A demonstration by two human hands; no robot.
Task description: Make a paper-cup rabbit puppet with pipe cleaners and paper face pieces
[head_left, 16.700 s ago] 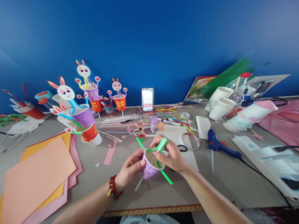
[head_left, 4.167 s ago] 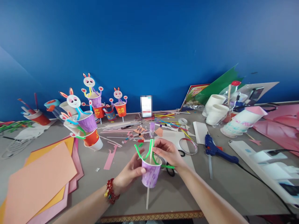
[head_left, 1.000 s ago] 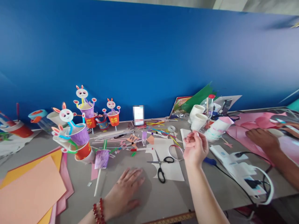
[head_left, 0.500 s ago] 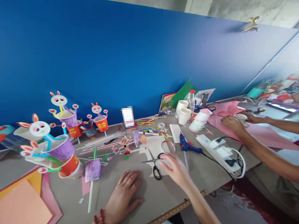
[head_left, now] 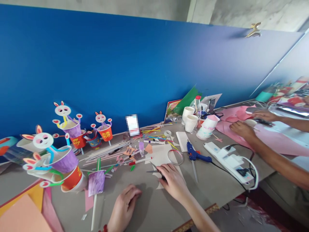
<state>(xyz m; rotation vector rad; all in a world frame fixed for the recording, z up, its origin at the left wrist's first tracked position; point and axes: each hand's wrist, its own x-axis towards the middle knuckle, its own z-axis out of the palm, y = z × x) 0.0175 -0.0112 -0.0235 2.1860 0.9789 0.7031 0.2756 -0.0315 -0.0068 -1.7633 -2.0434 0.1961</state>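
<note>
My right hand point(head_left: 172, 182) lies over the handles of a pair of scissors point(head_left: 152, 171), its fingers closed round them. The slightly parted blades point left, and most of the black handles are hidden under the hand. Beneath the scissors is a sheet of white paper point(head_left: 160, 154) with cut edges. To the left, my left hand point(head_left: 124, 204) rests on the table with its fingers curled in and nothing visible in them. Nearest to it is a purple-coloured paper cup piece point(head_left: 96, 183) on a white stick.
Rabbit-topped paper cups point(head_left: 64, 161) stand at left. Behind my hands lie pens, straws and paper scraps. A blue glue gun point(head_left: 198, 154), a roll of tape point(head_left: 175, 157) and a white power strip point(head_left: 227, 164) are at right. Another person's hands point(head_left: 242, 130) work over pink paper.
My right hand has come down from above the scissors onto their handles. The left hand, flat with spread fingers before, has curled and shifted slightly left.
</note>
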